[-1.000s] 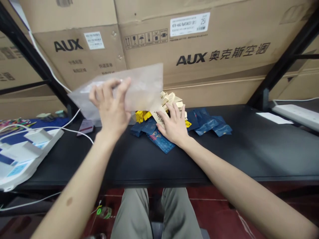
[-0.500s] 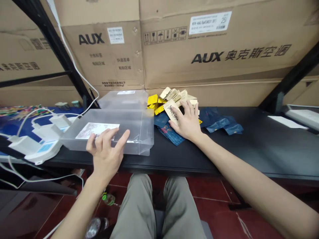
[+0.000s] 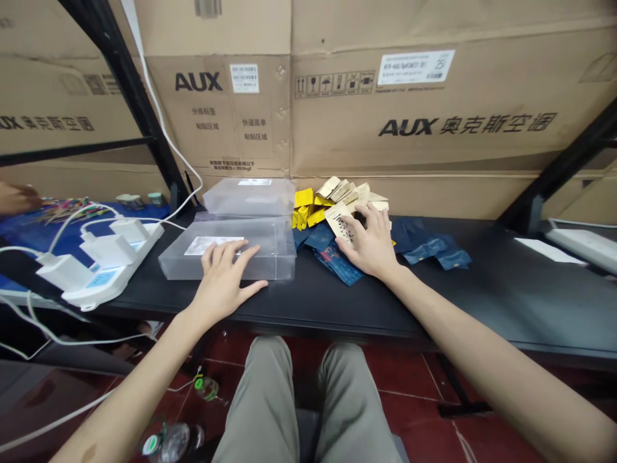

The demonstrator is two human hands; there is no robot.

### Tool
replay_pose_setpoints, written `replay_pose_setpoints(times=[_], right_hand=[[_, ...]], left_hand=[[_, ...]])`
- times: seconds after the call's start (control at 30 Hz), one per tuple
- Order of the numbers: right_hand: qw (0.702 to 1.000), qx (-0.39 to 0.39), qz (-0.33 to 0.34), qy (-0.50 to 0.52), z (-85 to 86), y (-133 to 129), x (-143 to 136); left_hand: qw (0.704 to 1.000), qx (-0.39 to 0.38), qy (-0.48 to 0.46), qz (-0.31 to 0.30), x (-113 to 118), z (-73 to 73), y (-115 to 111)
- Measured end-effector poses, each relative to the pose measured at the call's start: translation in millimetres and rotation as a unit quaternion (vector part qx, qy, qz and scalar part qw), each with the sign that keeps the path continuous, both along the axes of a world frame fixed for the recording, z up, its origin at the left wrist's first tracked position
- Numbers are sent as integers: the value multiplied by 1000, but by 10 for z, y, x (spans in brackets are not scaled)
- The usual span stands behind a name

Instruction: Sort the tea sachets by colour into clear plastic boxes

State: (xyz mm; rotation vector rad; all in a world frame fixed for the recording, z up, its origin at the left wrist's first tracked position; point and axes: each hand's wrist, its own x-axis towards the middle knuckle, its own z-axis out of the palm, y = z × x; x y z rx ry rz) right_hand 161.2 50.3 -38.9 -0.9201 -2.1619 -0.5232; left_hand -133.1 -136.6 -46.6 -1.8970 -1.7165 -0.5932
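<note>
My left hand (image 3: 226,273) is open, fingers spread, and touches the front of a translucent plastic box (image 3: 263,247) with a white label. Behind that box stands a second translucent box (image 3: 250,198). My right hand (image 3: 371,241) rests on a pile of cream paper packets (image 3: 354,193); its thumb and fingers are around a cream packet with black writing (image 3: 340,222). Yellow packets (image 3: 303,209) lie left of the pile. Dark blue packets (image 3: 340,260) are under and beside my right hand, with more blue packets (image 3: 436,247) to its right.
A white power strip (image 3: 116,270) with plugged-in chargers and cables is at the left. Beyond it, another person's hand (image 3: 17,198) is near colourful sticks. Cardboard boxes (image 3: 409,83) stand behind the table. White paper (image 3: 549,251) lies at the right.
The front box has moved back, closer to the rear box. My left hand has moved right, its thumb now lower. My right hand stays at the cream packets. Another person's hand has appeared at the left.
</note>
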Motion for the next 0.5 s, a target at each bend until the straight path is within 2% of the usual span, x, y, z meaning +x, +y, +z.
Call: replay_pose_setpoints(times=[0.23, 0.5], right_hand=[[1000, -3, 25, 15, 77, -76, 43], [995, 5, 62, -83, 113, -111, 143]], left_hand=[[999, -10, -37, -31, 97, -26, -5], [995, -32, -57, -70, 137, -5, -22]])
